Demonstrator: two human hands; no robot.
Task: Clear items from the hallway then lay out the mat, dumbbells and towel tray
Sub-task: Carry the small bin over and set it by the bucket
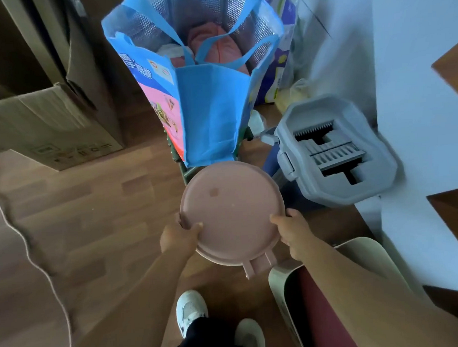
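Nearest are two white shoes [190,310] on the brown wood-plank floor [93,218], with dark trouser legs above them. To the near right stands a pale cream container [283,297] with a dark red inside, partly hidden by the right forearm.

Both hands are well apart and grip one thing, a round pink plastic container [232,212] with a flat top and a hinge-like tab on its near edge. The left hand [177,236] holds its near-left rim with the thumb on top. The right hand [293,232] holds the near-right rim the same way. The container is held off the floor, in the middle of the view.

Just beyond its far edge stands a tall blue woven shopping bag [212,116] with a silver lining, and a reddish-pink cloth bundle [217,45] lies inside. To the right of the bag sits a grey plastic mop bucket [374,167], close to a white wall [416,112]. At the far left stands a large brown cardboard box [50,123].
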